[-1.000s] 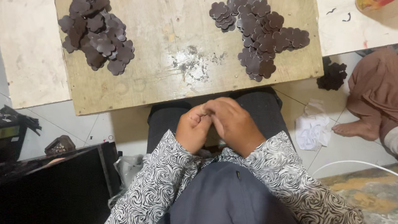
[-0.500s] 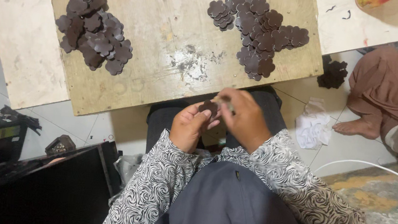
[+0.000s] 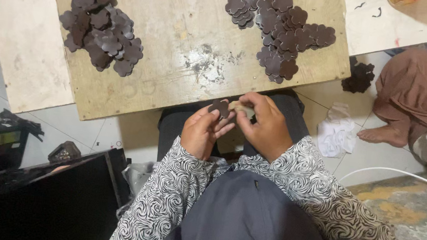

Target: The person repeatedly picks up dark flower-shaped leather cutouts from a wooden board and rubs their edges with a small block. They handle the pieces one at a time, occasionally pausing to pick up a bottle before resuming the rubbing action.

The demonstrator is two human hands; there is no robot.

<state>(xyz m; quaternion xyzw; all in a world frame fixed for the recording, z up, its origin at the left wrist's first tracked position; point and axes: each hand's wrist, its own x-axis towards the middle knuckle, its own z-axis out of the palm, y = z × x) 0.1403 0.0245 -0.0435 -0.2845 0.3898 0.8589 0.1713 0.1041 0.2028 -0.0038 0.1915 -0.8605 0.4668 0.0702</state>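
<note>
While two brown piles flank the board (image 3: 179, 45), left hand (image 3: 203, 134) pinches one flower-shaped piece (image 3: 220, 106), right hand (image 3: 267, 124) fingers closed on one pale block (image 3: 243, 107).

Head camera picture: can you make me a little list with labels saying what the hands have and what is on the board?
left hand: pinches a dark brown flower-shaped piece
right hand: holds a small tan piece beside it
wooden board: lies in front of the hands
left pile: dark flower-shaped pieces on the board
right pile: more of them on the board
white cloth: crumpled on the floor, right
other person: sits at the right, foot bare
</note>
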